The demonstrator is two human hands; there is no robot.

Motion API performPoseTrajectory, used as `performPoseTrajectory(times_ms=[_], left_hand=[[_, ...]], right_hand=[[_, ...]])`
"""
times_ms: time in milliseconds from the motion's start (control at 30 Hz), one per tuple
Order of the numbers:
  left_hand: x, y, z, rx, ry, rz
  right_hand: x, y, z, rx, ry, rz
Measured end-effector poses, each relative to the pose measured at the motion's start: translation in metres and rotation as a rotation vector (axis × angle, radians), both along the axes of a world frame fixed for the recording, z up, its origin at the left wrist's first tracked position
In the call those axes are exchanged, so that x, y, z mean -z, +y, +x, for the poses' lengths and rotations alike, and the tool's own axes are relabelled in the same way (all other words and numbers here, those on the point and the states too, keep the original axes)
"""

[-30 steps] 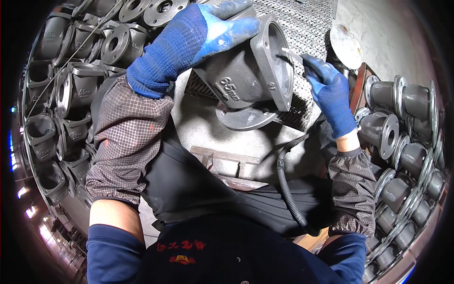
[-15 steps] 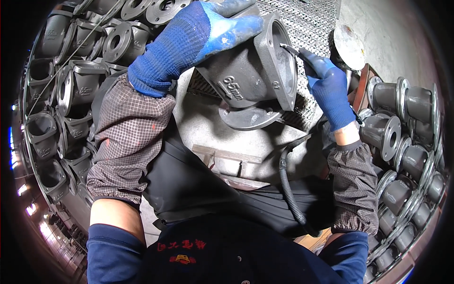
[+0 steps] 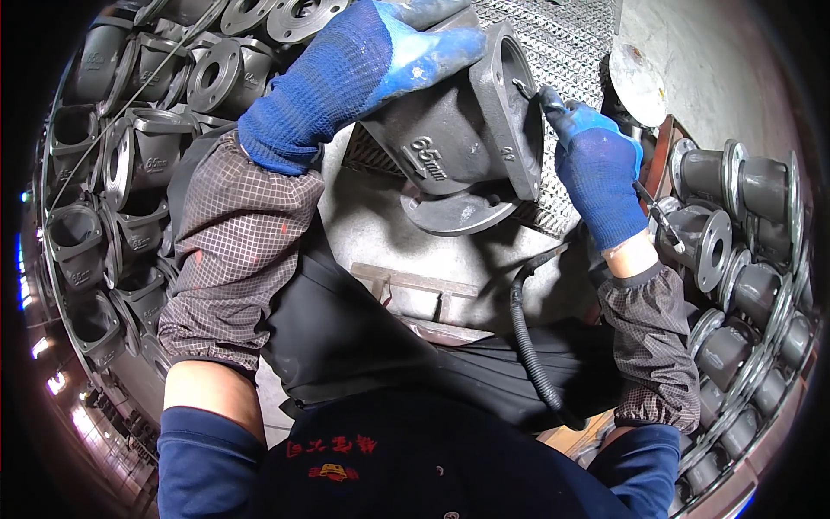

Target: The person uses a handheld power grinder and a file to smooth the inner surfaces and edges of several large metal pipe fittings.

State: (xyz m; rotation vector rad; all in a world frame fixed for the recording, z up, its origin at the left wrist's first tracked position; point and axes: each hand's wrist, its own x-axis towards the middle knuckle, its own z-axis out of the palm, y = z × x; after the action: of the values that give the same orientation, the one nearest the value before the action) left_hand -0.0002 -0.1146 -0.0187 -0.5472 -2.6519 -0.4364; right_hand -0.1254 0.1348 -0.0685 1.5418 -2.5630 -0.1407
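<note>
A grey cast-metal valve body [image 3: 450, 130], with raised lettering on its side, is tilted so its wide flanged opening faces right. My left hand [image 3: 406, 56], in a blue coated glove, is closed over its upper side. My right hand [image 3: 592, 138], gloved the same way, is closed around a thin metal hand tool [image 3: 660, 216] with a bent tip. That tip is inside the rim of the opening, while the tool's other end sticks out behind the hand near my wrist. A round lower flange [image 3: 462, 216] of the valve body points down toward me.
A metal grating [image 3: 566, 43] lies behind the valve body. Similar grey castings [image 3: 138, 160] are stacked at the left, and flanged ones [image 3: 748, 186] stand in rows at the right. A ribbed hose [image 3: 523, 337] runs beside my leg. A pale round disc [image 3: 637, 85] sits beyond my right hand.
My right hand has turned and shifted slightly right and down, so the tool's rear end now shows behind it. The bent tip stays at the opening. My left hand is almost unmoved.
</note>
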Motion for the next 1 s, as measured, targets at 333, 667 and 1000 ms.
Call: performPoseTrajectory(times_ms=[333,667,1000], left_hand=[[-0.007,0.004,0.003,-0.001,-0.033,-0.018],[-0.031,0.043,-0.003,-0.566,-0.611,0.914],[-0.007,0.015,0.002,-0.093,-0.229,0.211]], right_hand=[[-0.004,-0.001,-0.009,-0.047,-0.022,-0.074],[0.005,-0.006,-0.028,0.241,-0.673,-0.721],[0.045,-0.022,-0.036,0.455,-0.554,-0.609]])
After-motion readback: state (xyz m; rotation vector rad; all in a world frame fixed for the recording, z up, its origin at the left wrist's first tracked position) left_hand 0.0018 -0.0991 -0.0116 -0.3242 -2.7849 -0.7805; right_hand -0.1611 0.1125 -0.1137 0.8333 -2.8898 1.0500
